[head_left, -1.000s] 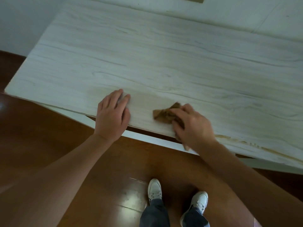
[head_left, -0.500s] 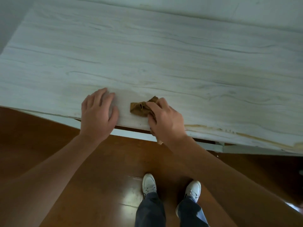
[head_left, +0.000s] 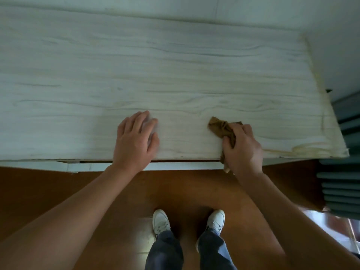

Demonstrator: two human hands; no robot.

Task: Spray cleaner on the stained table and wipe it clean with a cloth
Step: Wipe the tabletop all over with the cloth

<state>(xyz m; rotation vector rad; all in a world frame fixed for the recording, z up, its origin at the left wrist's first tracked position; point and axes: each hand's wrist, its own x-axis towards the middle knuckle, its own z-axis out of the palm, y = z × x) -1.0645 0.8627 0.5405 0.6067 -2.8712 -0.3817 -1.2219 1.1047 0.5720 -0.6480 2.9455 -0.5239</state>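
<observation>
A pale wood-grain table point(head_left: 175, 75) fills the upper half of the view. My right hand point(head_left: 242, 148) grips a crumpled brown cloth point(head_left: 221, 126) and presses it on the tabletop near the front edge; a tail of the cloth hangs over that edge. My left hand point(head_left: 135, 140) lies flat on the table, palm down, fingers a little apart, to the left of the cloth. Yellowish-brown stain lines point(head_left: 311, 148) run along the table's front right corner and right edge. No spray bottle is in view.
A white wall point(head_left: 272, 12) runs behind and to the right of the table. A dark ribbed radiator-like object point(head_left: 342, 188) stands at the right. Below the table is a brown wooden floor point(head_left: 58, 188) with my white shoes point(head_left: 160, 221).
My right hand has slid the cloth to the right along the front edge, away from my left hand. The view has swung right, so the table's stained right corner shows.
</observation>
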